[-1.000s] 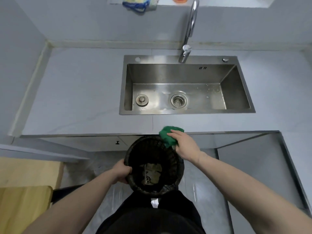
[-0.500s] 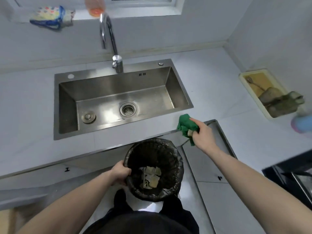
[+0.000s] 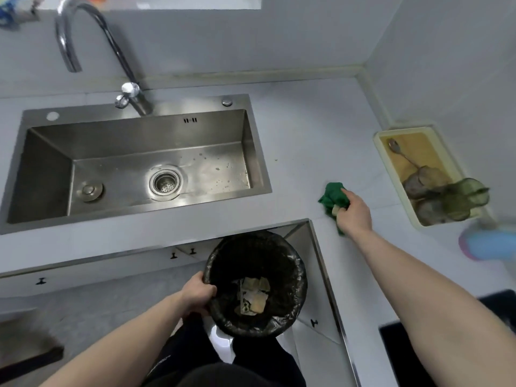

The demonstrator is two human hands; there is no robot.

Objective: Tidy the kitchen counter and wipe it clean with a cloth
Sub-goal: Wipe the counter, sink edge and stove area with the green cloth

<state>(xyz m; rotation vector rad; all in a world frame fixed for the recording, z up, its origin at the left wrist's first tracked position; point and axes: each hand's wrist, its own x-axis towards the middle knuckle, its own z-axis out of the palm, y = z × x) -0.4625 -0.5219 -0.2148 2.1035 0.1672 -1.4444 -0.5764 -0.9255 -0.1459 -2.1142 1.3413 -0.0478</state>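
wiping with the green cloth (image 3: 333, 198), your right hand (image 3: 354, 212) has slid from the counter edge above the bin out onto the open counter (image 3: 301, 152) to the right of the sink (image 3: 134, 163), fingers curled round the bunched cloth and pressing it to the surface. a small pale scrap shows under the cloth by your thumb; what it is, you cannot tell. that shift suggests the sweep toward the bin is done on the front strip and you are now starting the right-hand stretch, so the wiping looks partly done.

your left hand (image 3: 196, 293) still grips the rim of the black-lined waste bin (image 3: 255, 283), fingers hooked over the edge, holding it below the counter lip in front of the sink. paper scraps lie in its bottom.

the counter is pale and smooth, with a few dark specks just right of the sink. further right of the sink, against the side wall, a cream tray (image 3: 382, 141) holds a spoon (image 3: 399, 152) and tipped glass cups. the sink basin is wet with droplets; the tap (image 3: 92, 46) arches behind it. a dark hob corner sits well right of the bin.
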